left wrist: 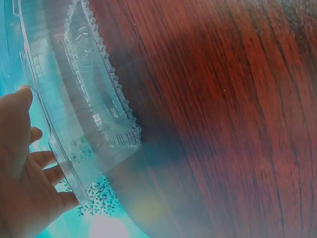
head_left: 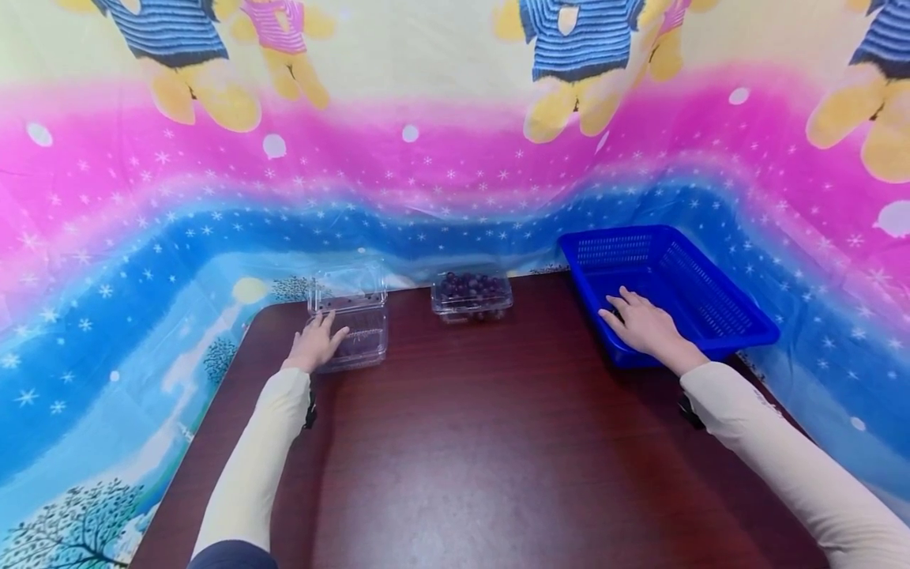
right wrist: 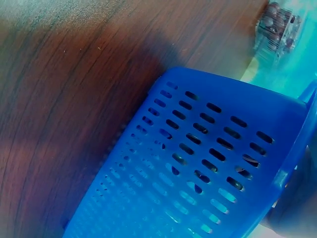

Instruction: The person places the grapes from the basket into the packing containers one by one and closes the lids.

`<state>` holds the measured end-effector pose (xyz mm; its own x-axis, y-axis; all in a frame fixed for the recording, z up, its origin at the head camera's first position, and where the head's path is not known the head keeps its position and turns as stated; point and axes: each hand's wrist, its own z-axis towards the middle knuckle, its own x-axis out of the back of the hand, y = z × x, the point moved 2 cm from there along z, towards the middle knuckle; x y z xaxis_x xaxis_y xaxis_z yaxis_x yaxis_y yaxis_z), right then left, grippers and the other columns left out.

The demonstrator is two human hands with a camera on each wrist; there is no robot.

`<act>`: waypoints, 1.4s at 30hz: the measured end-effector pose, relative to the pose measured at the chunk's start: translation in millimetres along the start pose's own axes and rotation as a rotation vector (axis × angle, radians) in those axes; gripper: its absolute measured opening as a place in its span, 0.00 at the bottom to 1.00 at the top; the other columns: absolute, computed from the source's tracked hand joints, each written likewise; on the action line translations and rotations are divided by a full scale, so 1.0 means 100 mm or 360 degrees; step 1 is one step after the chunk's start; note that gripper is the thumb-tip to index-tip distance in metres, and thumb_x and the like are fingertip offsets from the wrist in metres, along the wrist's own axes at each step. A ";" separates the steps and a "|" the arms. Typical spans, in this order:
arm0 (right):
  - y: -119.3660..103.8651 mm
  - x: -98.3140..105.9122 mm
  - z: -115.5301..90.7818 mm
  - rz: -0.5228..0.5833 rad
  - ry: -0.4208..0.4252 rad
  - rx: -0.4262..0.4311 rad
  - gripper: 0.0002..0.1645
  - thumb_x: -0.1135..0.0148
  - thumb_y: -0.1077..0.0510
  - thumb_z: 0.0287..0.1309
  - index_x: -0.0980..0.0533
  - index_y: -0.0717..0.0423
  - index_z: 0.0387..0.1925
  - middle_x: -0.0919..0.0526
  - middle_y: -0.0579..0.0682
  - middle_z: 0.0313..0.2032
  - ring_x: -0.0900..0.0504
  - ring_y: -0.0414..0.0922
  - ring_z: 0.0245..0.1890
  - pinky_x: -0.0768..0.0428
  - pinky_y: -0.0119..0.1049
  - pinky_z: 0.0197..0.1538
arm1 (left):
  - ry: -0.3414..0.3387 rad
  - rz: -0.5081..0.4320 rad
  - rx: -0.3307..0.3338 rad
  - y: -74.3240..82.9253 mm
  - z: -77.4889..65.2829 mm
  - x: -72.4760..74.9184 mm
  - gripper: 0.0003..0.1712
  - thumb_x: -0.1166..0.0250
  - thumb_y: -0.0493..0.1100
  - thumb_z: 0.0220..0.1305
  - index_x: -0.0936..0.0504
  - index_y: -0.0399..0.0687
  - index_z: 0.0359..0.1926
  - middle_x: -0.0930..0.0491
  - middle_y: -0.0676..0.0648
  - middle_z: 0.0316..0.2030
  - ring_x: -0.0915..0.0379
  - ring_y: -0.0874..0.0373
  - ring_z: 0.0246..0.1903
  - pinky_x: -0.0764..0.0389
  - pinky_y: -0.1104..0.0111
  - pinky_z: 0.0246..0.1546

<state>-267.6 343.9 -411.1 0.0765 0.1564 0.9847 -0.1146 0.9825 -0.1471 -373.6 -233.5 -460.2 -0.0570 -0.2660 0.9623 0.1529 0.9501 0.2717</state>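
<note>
A clear plastic clamshell box (head_left: 362, 336) stands at the back left of the table with its lid (head_left: 348, 280) raised. My left hand (head_left: 315, 341) lies over its left side, fingers spread; in the left wrist view the hand (left wrist: 29, 163) is right at the clear rim. At the back right is a blue plastic basket (head_left: 711, 296) with slotted walls. Over its near left rim reaches my right hand (head_left: 645, 325), fingers extended. The basket's slotted side (right wrist: 198, 134) fills much of the right wrist view and hides most of that hand.
Between the two stands a closed clear box of dark grapes (head_left: 471, 294), near the back edge of the brown wooden table (head_left: 483, 442). A printed cloth (head_left: 455, 182) with bears and snowflakes hangs behind and along both sides.
</note>
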 end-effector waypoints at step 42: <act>0.16 0.13 -0.25 0.0006 -0.0171 0.0060 0.42 0.60 0.33 0.64 0.34 0.63 0.62 0.32 0.71 0.58 0.32 0.67 0.56 0.28 0.62 0.46 | -0.0056 -0.0079 0.0145 -0.19 -0.02 0.02 0.44 0.64 0.60 0.71 0.62 0.28 0.69 0.66 0.24 0.68 0.65 0.24 0.64 0.49 0.40 0.61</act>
<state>-243.4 364.5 -402.7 -0.0306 0.1464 0.9888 -0.1520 0.9770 -0.1494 -374.4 -252.5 -463.1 -0.0972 -0.3090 0.9461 0.0588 0.9471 0.3154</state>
